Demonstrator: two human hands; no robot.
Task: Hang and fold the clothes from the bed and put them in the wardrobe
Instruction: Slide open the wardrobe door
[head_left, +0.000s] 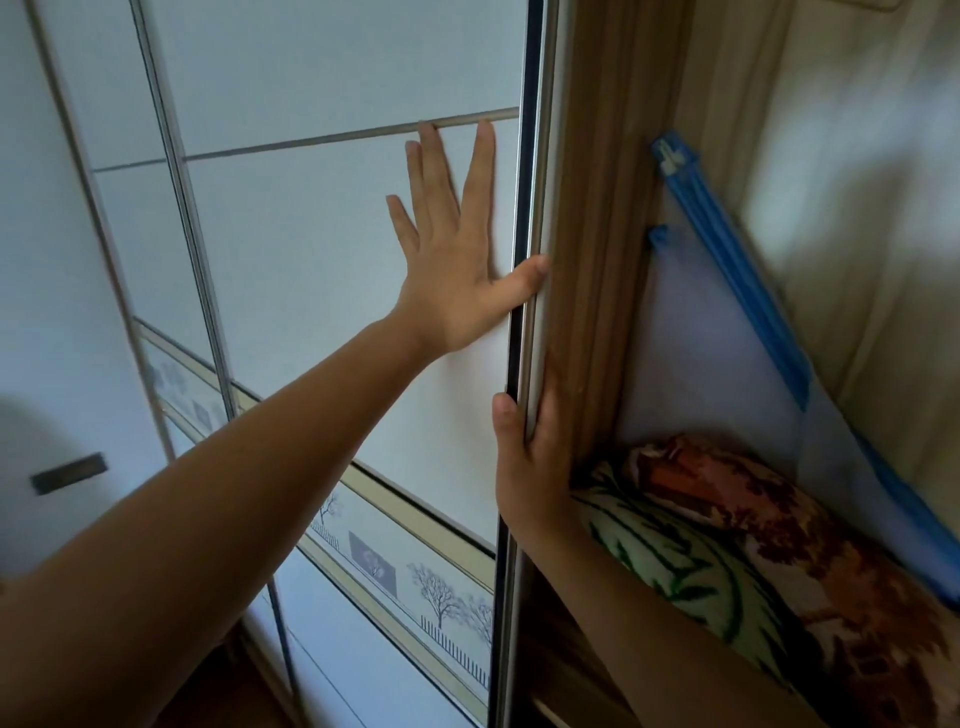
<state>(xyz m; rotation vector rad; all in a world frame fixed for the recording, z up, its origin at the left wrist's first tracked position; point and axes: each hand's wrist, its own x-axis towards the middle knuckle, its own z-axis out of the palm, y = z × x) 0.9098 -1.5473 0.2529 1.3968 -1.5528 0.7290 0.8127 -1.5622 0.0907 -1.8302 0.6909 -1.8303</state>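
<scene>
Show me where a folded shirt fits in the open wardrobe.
Only the gap above the floral bedding, between the wooden frame and the leaning blue-trimmed bag. Lower down is crowded; the right hand grips the sliding door edge.

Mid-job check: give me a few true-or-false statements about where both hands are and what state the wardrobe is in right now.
1. The left hand lies flat on the sliding door with its fingers straight. True.
2. The right hand hangs free of the door. False: its fingers curl round the door's edge.
3. Patterned bedding lies inside the wardrobe. True.
4. The wardrobe is fully shut. False: the door stands partly open, and the inside shows on the right.
5. One hand holds a garment. False: neither hand holds any clothing.
</scene>
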